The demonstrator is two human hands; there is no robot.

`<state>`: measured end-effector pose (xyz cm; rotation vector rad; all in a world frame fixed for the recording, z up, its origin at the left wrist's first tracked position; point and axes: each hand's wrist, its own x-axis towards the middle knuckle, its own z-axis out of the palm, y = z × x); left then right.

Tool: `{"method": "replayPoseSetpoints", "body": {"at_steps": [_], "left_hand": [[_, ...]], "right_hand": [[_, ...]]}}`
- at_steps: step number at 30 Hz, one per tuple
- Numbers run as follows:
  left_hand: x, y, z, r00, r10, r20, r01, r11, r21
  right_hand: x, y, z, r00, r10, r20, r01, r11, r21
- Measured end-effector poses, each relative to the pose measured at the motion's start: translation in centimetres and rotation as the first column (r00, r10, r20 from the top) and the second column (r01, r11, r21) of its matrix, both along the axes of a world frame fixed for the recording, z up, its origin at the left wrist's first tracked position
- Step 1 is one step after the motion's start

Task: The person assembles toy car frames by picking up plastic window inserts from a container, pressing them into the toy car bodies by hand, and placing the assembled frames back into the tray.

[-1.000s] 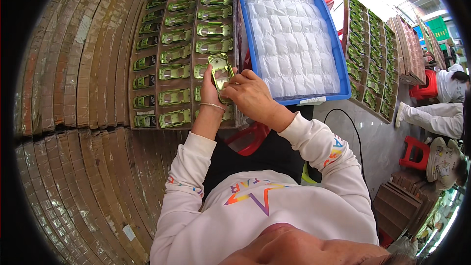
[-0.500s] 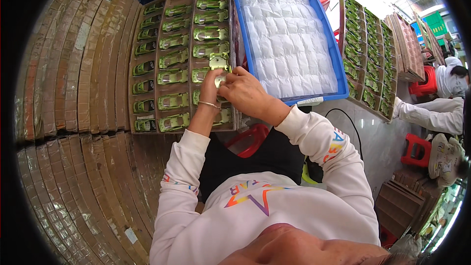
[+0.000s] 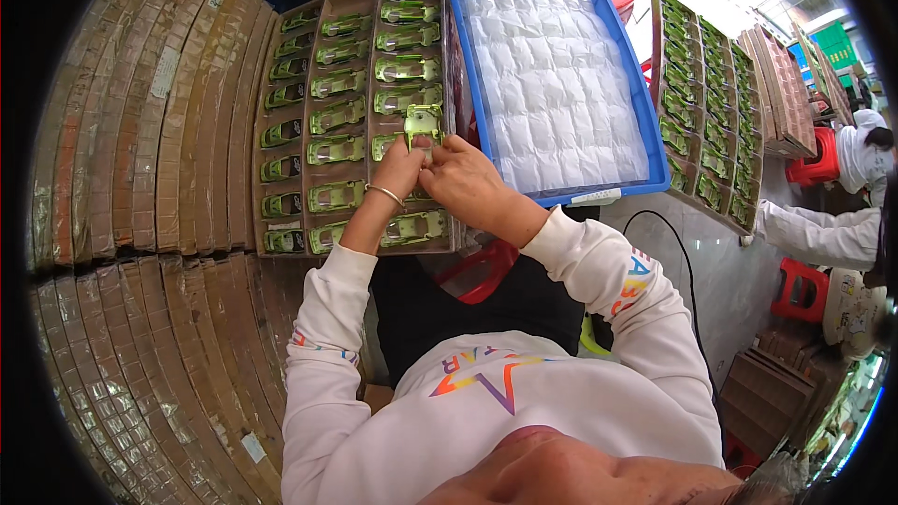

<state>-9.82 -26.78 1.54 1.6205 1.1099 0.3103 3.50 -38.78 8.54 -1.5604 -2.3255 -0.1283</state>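
Both hands meet over the right column of a brown tray [image 3: 369, 2] filled with rows of green toy car bodies [image 3: 335, 149]. My left hand [image 3: 400, 171] is closed on the lower left of one green toy car body [image 3: 424, 122], which is raised above the others. My right hand [image 3: 465, 182] has its fingers pinched at the same car body's lower right edge. The fingertips hide the lower end of the car body, and whether a smaller part is between them does not show.
Right of the tray stands a blue crate [image 3: 652, 154] with white wrapped packets [image 3: 561, 84]. Stacked cardboard trays [image 3: 112, 131] wall the left side. Farther right are another tray of green car parts [image 3: 706, 103], red stools [image 3: 800, 287] and another person's white sleeve [image 3: 809, 224].
My left wrist has swung slightly left and the fingers have shifted on the car body. The whole view has moved a little; both hands stay together over the tray.
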Motion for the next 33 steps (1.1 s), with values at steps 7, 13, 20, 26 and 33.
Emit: {"method": "replayPoseSetpoints", "body": {"at_steps": [7, 13, 20, 26, 33], "left_hand": [[0.7, -0.6, 1.3, 0.993, -0.036, 0.115, 0.029, 0.998, 0.061], [0.6, -1.1, 0.8, 0.984, 0.073, 0.163, -0.058, 0.994, -0.092], [0.5, -1.2, 1.5, 0.947, 0.172, 0.272, -0.166, 0.985, -0.046], [0.1, -1.6, 5.4, 0.904, 0.254, 0.344, -0.146, 0.939, -0.311], [0.8, -2.2, 5.5, 0.874, 0.222, 0.433, -0.08, 0.944, -0.321]], "right_hand": [[0.5, 0.2, 0.2, 1.0, -0.006, 0.012, 0.005, 0.999, 0.034], [1.4, 0.3, 1.4, 0.996, 0.067, 0.054, -0.062, 0.994, -0.086], [0.7, -0.5, 0.0, 1.0, -0.017, 0.023, 0.016, 1.0, 0.016], [1.6, -1.7, 1.5, 0.973, -0.016, -0.232, 0.034, 0.996, 0.078], [2.6, -2.2, 0.8, 0.451, -0.439, -0.777, 0.243, 0.898, -0.367]]}}
